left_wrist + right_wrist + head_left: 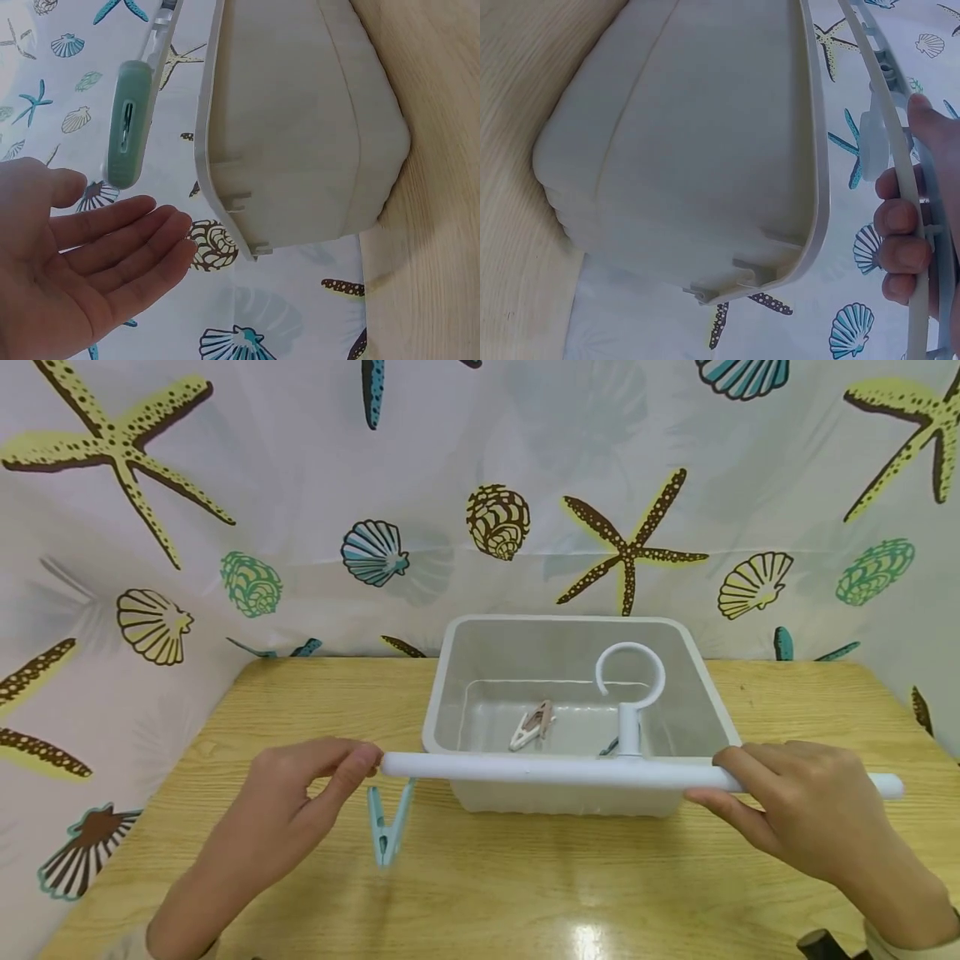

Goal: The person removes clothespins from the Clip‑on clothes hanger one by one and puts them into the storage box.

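A white plastic hanger [540,770] with a round open hook is held level in front of the bin. My right hand [813,806] grips its bar near the right end, and the right wrist view shows the fingers curled round the bar [898,150]. From the bar's left end hangs a light teal clothespin [385,837], also visible as a teal clip [129,124] in the left wrist view. Beside that end is my left hand [296,810]. Its fingers [142,259] are extended and slightly apart, and a gap separates them from the clip.
Behind the hanger a whitish plastic bin [577,797] stands on the wooden table [337,702]. Inside lie a white and brown clothespin [531,725] and a dark piece partly hidden by the hanger. A curtain printed with shells and starfish [315,460] surrounds the table's back and sides.
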`<state>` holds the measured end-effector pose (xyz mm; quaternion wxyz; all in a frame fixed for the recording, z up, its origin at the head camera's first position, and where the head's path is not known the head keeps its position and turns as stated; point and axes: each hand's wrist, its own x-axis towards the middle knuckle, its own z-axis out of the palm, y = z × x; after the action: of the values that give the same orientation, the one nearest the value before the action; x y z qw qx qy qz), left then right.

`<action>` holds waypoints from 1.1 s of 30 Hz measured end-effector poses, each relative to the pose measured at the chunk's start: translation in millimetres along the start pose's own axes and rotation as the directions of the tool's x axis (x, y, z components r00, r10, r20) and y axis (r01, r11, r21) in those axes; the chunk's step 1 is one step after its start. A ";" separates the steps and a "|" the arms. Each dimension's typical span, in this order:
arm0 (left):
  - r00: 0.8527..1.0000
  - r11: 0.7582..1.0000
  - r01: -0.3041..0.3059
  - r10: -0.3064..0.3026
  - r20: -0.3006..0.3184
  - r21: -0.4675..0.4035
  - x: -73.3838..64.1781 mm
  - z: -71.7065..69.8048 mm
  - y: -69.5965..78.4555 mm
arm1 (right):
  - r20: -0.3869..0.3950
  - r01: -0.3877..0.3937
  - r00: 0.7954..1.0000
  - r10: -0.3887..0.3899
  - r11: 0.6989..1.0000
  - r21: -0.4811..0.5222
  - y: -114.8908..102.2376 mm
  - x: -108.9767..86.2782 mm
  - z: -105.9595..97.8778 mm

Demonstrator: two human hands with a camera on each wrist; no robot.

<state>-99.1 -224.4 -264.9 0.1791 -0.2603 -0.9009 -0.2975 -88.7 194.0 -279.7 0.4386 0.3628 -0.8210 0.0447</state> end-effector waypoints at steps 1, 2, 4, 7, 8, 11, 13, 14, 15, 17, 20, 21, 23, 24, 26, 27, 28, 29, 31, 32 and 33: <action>1.000 0.999 0.019 -0.019 0.018 -0.029 -0.7 0.7 0.4 | 0.000 -0.002 1.000 0.002 1.000 0.000 0.3 0.3 -0.3; 0.999 0.997 0.034 -0.032 0.038 -0.062 -1.5 1.5 0.6 | 0.000 -0.003 1.000 0.003 1.000 -0.001 0.4 0.7 -0.5; 0.994 0.986 0.080 -0.067 0.092 -0.147 -3.7 3.5 1.0 | 0.001 -0.007 1.000 0.007 1.000 0.001 0.4 1.4 -0.7; 0.978 0.946 0.154 -0.105 0.179 -0.286 -6.7 6.3 0.5 | 0.000 -0.008 1.000 0.008 1.000 0.004 0.1 3.0 -0.4; 0.971 0.923 0.179 -0.109 0.213 -0.340 -7.6 7.1 0.0 | -0.002 -0.008 1.000 0.008 1.000 0.004 0.0 3.6 -0.2; 0.936 0.846 0.275 -0.128 0.327 -0.457 -9.5 8.3 -1.9 | -0.005 -0.003 1.000 0.003 1.000 0.004 -0.2 5.2 0.4; 0.909 0.790 0.335 -0.129 0.395 -0.513 -10.4 8.9 -3.7 | -0.006 0.001 1.000 -0.001 1.000 0.004 -0.3 6.2 0.7; 0.899 0.774 0.355 -0.129 0.420 -0.524 -11.0 9.0 -4.7 | -0.005 0.004 1.000 -0.004 1.000 0.004 -0.4 6.6 1.0; 0.888 0.758 0.372 -0.124 0.443 -0.535 -11.5 9.1 -5.9 | -0.003 0.006 1.000 -0.006 1.000 0.005 -0.4 7.0 1.2; 0.873 0.732 0.389 -0.098 0.478 -0.560 -13.2 9.4 -8.4 | -0.002 0.012 1.000 -0.012 1.000 0.007 -0.4 7.9 1.7; 0.856 0.699 0.392 -0.040 0.515 -0.598 -15.5 10.9 -12.3 | 0.002 0.026 1.000 -0.026 1.000 0.012 0.1 8.6 3.0; 0.851 0.690 0.392 -0.021 0.525 -0.608 -16.1 11.5 -13.3 | 0.004 0.028 1.000 -0.029 0.999 0.014 0.4 8.7 3.3; 0.844 0.673 0.390 0.010 0.536 -0.628 -16.9 13.3 -15.0 | 0.008 0.035 0.999 -0.035 0.999 0.018 0.7 8.9 3.9; 0.842 0.665 0.385 0.029 0.538 -0.639 -16.9 14.4 -15.6 | 0.012 0.036 0.999 -0.036 0.999 0.019 0.9 8.9 4.0; 0.837 0.652 0.387 0.048 0.545 -0.652 -16.3 16.1 -15.9 | 0.018 0.036 0.999 -0.036 0.999 0.020 1.1 8.8 4.1; 0.837 0.647 0.380 0.064 0.544 -0.661 -15.7 17.0 -15.9 | 0.021 0.036 0.999 -0.037 0.999 0.020 1.1 8.8 4.1; 0.838 0.641 0.370 0.083 0.540 -0.672 -14.8 17.9 -15.7 | 0.024 0.037 0.999 -0.037 0.999 0.020 1.1 8.9 4.0; 0.838 0.639 0.362 0.096 0.537 -0.679 -13.7 18.6 -15.3 | 0.026 0.037 0.999 -0.038 0.999 0.021 1.3 9.1 3.9; 0.841 0.650 0.341 0.112 0.529 -0.679 -11.5 18.7 -14.0 | 0.028 0.038 0.999 -0.039 0.999 0.019 1.7 9.6 3.7; 0.843 0.657 0.330 0.118 0.525 -0.678 -10.1 18.4 -13.2 | 0.028 0.038 0.999 -0.038 0.999 0.018 2.0 10.0 3.5; 0.845 0.661 0.322 0.122 0.521 -0.678 -8.9 17.8 -12.4 | 0.028 0.038 0.999 -0.039 0.999 0.018 2.4 10.6 3.2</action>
<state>-102.1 -224.9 -288.1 -0.2131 -0.3288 -0.7259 -0.5653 -96.1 188.6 -273.1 0.4244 0.3830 -0.8196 0.0381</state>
